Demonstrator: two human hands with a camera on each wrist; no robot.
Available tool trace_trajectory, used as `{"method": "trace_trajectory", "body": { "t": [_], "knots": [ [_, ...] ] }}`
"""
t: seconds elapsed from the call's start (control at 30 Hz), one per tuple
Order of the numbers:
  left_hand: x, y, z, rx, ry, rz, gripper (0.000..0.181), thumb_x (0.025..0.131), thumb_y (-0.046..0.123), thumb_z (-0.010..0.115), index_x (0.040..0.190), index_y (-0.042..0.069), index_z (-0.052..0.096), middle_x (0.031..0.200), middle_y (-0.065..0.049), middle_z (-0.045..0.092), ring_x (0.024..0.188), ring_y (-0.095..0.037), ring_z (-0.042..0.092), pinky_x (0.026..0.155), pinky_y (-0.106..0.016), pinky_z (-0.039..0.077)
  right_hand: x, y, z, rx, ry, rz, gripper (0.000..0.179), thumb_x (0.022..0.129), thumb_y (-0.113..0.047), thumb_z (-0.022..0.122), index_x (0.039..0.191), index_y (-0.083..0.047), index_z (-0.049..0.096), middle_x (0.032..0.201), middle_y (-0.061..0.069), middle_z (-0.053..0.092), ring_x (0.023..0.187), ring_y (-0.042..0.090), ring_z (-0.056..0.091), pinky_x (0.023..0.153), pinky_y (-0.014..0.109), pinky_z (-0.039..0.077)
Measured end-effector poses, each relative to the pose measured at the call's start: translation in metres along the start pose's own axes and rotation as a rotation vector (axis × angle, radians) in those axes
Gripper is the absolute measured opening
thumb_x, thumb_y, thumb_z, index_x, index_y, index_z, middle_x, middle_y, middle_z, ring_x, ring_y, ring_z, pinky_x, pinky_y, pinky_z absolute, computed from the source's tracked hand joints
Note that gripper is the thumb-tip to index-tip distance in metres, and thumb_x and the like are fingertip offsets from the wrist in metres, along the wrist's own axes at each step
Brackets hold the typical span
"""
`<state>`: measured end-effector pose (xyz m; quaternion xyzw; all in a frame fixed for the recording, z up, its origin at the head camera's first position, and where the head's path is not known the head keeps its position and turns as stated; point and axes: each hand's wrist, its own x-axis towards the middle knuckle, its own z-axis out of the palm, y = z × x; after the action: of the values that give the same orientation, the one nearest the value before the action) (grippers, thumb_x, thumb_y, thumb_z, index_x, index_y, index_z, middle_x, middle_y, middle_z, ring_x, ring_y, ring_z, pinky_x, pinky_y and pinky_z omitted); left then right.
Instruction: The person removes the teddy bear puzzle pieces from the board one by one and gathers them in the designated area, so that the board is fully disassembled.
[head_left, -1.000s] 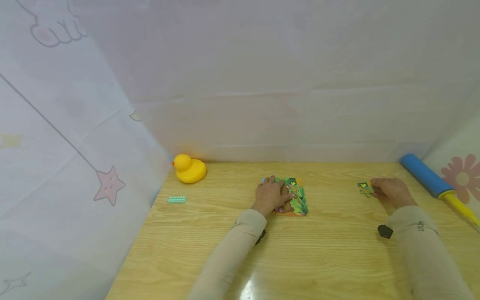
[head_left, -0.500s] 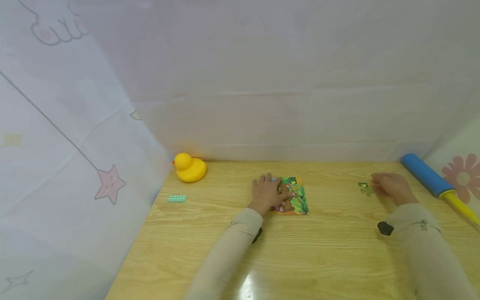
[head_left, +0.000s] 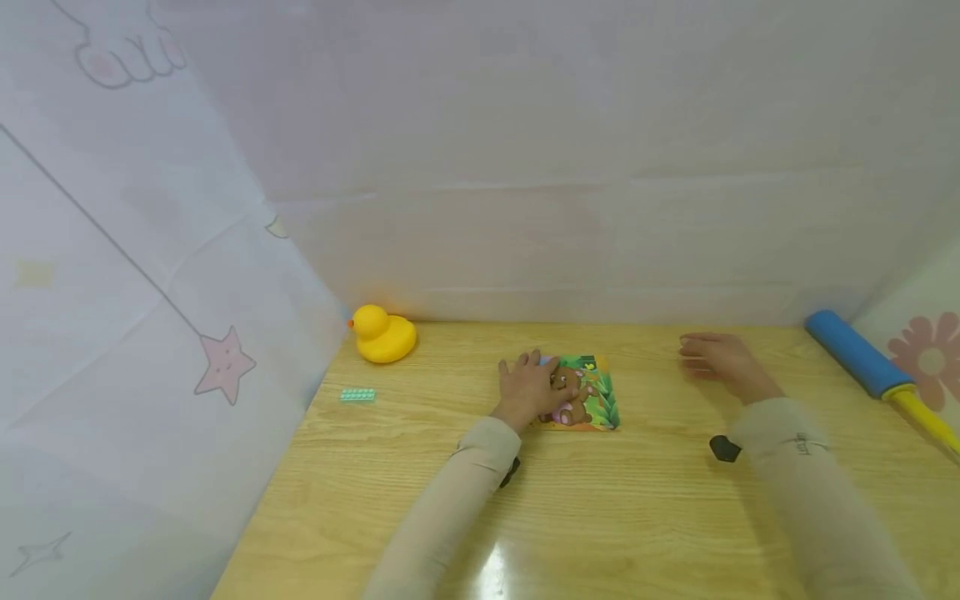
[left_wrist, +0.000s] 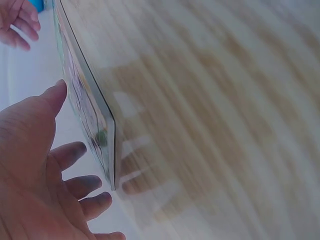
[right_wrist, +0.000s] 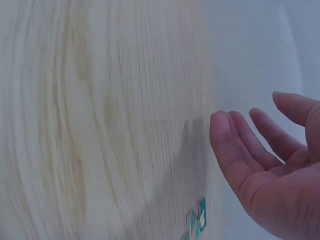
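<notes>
The left hand [head_left: 527, 390] is spread wide over the left part of a flat picture board [head_left: 602, 404], its fingers apart and grasping nothing. From the left wrist I see the fingertips close by the board's face and edge, though I can't tell whether they actually press on it. The board lies flat on the wooden worktop [head_left: 637, 517], near its far edge and between the two hands; the uncovered part shows a brown bear among green leaves.

The right hand [head_left: 720, 362] hangs in the air to the right of the board and well apart from it, slightly blurred in the head view. Its fingers are loosely bent, with gaps between them, and it holds nothing. Down on the worktop near it, the right wrist view catches some small green puzzle pieces [right_wrist: 196, 221], cut off by the lower border, so I can't count them.

Both arms wear beige sleeves [head_left: 442, 508], and a dark object [head_left: 725, 448] shows beside the right cuff.

Farther out on the left, a yellow toy duck [head_left: 386, 335] sits in the far corner, with a turquoise studded strip [head_left: 357, 395] lying nearer the person. On the far right rests a blue cylinder [head_left: 851, 352] with a yellow handle [head_left: 924, 418]. Pale sheeting [head_left: 480, 167] stands behind, a pink star [head_left: 225, 365] printed on its left side.
</notes>
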<state>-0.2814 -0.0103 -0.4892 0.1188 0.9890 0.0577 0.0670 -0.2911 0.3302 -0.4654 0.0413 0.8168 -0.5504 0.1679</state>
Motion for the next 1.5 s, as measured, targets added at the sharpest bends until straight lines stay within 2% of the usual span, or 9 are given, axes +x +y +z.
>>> {"method": "trace_trajectory", "body": {
  "t": [0.27,0.47,0.67,0.77,0.9,1.0,1.13,1.27,1.5],
  "knots": [
    [0.001,-0.001,0.003,-0.006,-0.005,-0.018,0.076,0.092,0.075,0.051,0.156,0.034,0.041,0.167,-0.001,0.033,0.154,-0.023,0.032,0.123,-0.064,0.019,0.010,-0.018,0.035,0.031,-0.022,0.005,0.068,0.108,-0.037,0.048,0.158,0.004,0.026,0.157,0.030,0.038,0.130,0.029,0.060,0.106,0.039,0.053],
    [0.001,0.000,0.002,0.006,-0.012,-0.023,0.077,0.091,0.076,0.050,0.156,0.035,0.040,0.167,-0.001,0.032,0.154,-0.022,0.031,0.124,-0.063,0.020,0.015,-0.024,0.053,0.036,-0.043,-0.032,0.065,0.108,-0.033,0.050,0.155,0.007,0.030,0.153,0.033,0.042,0.115,0.020,0.069,0.099,0.033,0.057],
    [0.002,-0.001,0.002,-0.006,-0.023,-0.030,0.078,0.091,0.075,0.051,0.157,0.034,0.039,0.168,-0.002,0.029,0.155,-0.023,0.028,0.124,-0.064,0.018,0.023,-0.031,0.071,0.065,-0.041,-0.028,0.060,0.107,-0.028,0.052,0.152,0.009,0.037,0.146,0.031,0.052,0.102,0.013,0.072,0.094,0.032,0.059],
    [0.003,-0.002,0.003,-0.005,-0.020,-0.040,0.079,0.091,0.075,0.052,0.156,0.034,0.039,0.168,-0.001,0.030,0.155,-0.022,0.029,0.124,-0.064,0.018,0.023,-0.036,0.080,0.063,-0.050,-0.027,0.057,0.107,-0.026,0.050,0.151,0.009,0.038,0.147,0.031,0.051,0.104,0.015,0.072,0.095,0.034,0.059],
    [0.001,-0.002,0.000,-0.002,0.001,-0.041,0.076,0.091,0.074,0.054,0.155,0.035,0.042,0.166,-0.001,0.033,0.154,-0.023,0.030,0.123,-0.063,0.021,0.025,-0.040,0.092,0.050,-0.062,-0.031,0.055,0.107,-0.025,0.050,0.150,0.009,0.040,0.146,0.032,0.051,0.108,0.019,0.071,0.098,0.037,0.058],
    [0.000,-0.002,0.000,0.000,0.005,-0.043,0.076,0.091,0.073,0.055,0.155,0.035,0.042,0.166,-0.002,0.033,0.155,-0.025,0.029,0.123,-0.064,0.021,0.027,-0.042,0.099,0.042,-0.059,-0.027,0.053,0.106,-0.023,0.051,0.148,0.008,0.044,0.141,0.031,0.056,0.103,0.017,0.072,0.093,0.035,0.060],
    [0.000,-0.002,0.001,0.010,0.006,-0.062,0.078,0.090,0.075,0.055,0.155,0.034,0.042,0.166,-0.004,0.033,0.155,-0.028,0.027,0.123,-0.065,0.020,0.031,-0.044,0.109,0.020,-0.053,-0.021,0.049,0.105,-0.019,0.053,0.145,0.009,0.048,0.123,0.024,0.067,0.090,0.012,0.071,0.083,0.032,0.062],
    [0.001,-0.002,0.003,0.027,0.000,-0.087,0.082,0.088,0.077,0.054,0.156,0.033,0.040,0.167,-0.005,0.032,0.156,-0.029,0.025,0.123,-0.065,0.018,0.036,-0.044,0.118,-0.007,-0.042,-0.013,0.045,0.104,-0.017,0.054,0.141,0.009,0.053,0.108,0.018,0.071,0.081,0.011,0.069,0.078,0.031,0.063],
    [0.000,-0.001,0.003,0.032,-0.008,-0.097,0.083,0.089,0.079,0.050,0.157,0.034,0.039,0.166,-0.003,0.033,0.156,-0.028,0.025,0.123,-0.065,0.018,0.036,-0.050,0.132,-0.103,-0.013,-0.009,0.043,0.104,-0.018,0.055,0.138,0.009,0.056,0.109,0.020,0.070,0.081,0.016,0.070,0.081,0.036,0.063]
  ]
}}
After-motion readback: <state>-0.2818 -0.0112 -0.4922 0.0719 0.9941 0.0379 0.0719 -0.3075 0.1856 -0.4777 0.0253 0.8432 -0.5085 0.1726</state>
